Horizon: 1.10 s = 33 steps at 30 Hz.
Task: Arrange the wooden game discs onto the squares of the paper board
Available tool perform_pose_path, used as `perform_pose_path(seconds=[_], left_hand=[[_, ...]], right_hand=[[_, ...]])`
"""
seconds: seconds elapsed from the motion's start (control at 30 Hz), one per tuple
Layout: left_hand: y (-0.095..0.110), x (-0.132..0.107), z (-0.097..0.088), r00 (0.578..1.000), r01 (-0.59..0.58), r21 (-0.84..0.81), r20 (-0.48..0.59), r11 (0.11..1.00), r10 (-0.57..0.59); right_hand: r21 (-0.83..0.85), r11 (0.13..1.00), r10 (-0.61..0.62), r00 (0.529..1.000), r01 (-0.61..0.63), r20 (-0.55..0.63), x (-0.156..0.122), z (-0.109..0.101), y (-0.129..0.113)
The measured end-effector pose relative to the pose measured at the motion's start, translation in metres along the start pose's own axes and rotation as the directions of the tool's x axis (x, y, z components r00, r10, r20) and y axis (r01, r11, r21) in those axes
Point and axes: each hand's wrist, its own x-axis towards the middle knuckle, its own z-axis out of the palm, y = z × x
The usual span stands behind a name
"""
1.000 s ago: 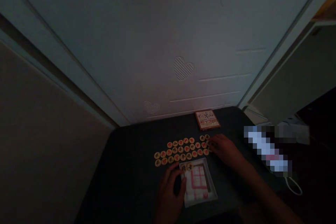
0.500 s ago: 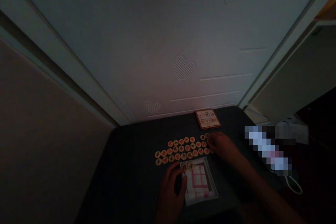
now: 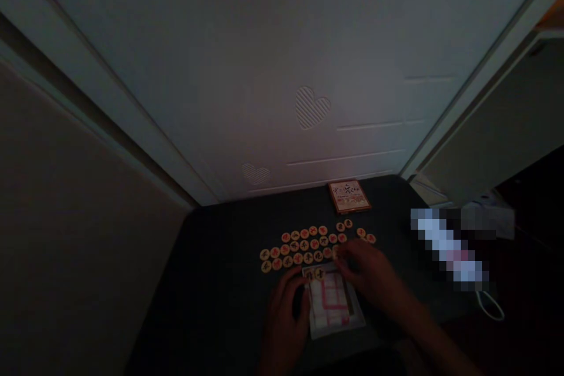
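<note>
At the tray's (image 3: pixel 338 331) nine o'clock, the left hand (image 3: pixel 284 308) curves beside the rim, thumb and forefinger spread with a gap between them; whether they press on it I cannot tell. At one o'clock, the right hand (image 3: pixel 365 270) has its fingers bunched over the end of the nearest row of discs (image 3: pixel 298 258), and it is too dark to say whether they pinch one.

The rows lie on the table (image 3: pixel 220 288) between eleven and twelve o'clock of the tray. Two more discs (image 3: pixel 320 274) sit inside it, at its eleven o'clock corner, by the folded sheet (image 3: pixel 333 301); a loose pair (image 3: pixel 361 232) lies towards one o'clock, beyond the right hand.

The likeliest slip, I judge, is a knocked row: the discs stand so close that a knuckle reaching for one could shove its neighbours askew. A disc brought over the rim too low could catch there and drop. If the left hand bears on the rim, a push could slide the tray into the front row. The dim light could also lead to misread characters. The box (image 3: pixel 350 196), near twelve o'clock, looks safely apart.
</note>
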Motion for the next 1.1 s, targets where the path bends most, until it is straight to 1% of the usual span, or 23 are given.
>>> perform_pose_path(seconds=[0.1, 0.17, 0.3, 0.4, 0.53, 0.77, 0.97, 1.1], left_hand=[[-0.001, 0.0, 0.0, 1.0, -0.019, -0.013, -0.006, 1.0, 0.019], [-0.002, 0.0, 0.001, 1.0, -0.025, -0.023, -0.012, 0.999, 0.024], [-0.003, 0.0, 0.001, 1.0, -0.026, -0.036, -0.016, 0.999, 0.026], [-0.003, 0.0, 0.001, 1.0, -0.019, -0.042, -0.021, 0.999, 0.019], [-0.002, 0.001, 0.002, 1.0, -0.011, -0.048, -0.02, 0.999, 0.01], [-0.004, 0.001, 0.002, 1.0, -0.016, -0.052, -0.019, 0.999, 0.015], [-0.003, 0.001, 0.002, 1.0, -0.015, -0.05, -0.011, 0.999, 0.014], [-0.003, 0.001, 0.002, 1.0, -0.015, -0.041, -0.002, 0.999, 0.015]], right_hand=[[0.121, 0.992, -0.044, 0.997, 0.038, 0.055, -0.017, 0.02, -0.021], [0.155, 0.987, -0.05, 0.995, 0.036, 0.092, -0.025, 0.035, -0.028], [0.124, 0.991, -0.055, 0.993, 0.043, 0.102, -0.034, 0.061, -0.032], [0.086, 0.996, -0.048, 0.992, 0.038, 0.118, -0.036, 0.071, -0.032], [0.061, 0.998, -0.02, 0.991, 0.011, 0.134, -0.036, 0.076, -0.033], [0.09, 0.995, -0.047, 0.989, 0.035, 0.14, -0.038, 0.079, -0.034], [0.113, 0.993, -0.051, 0.994, 0.041, 0.092, -0.039, 0.076, -0.039], [0.098, 0.994, -0.052, 0.994, 0.043, 0.096, -0.04, 0.077, -0.038]])
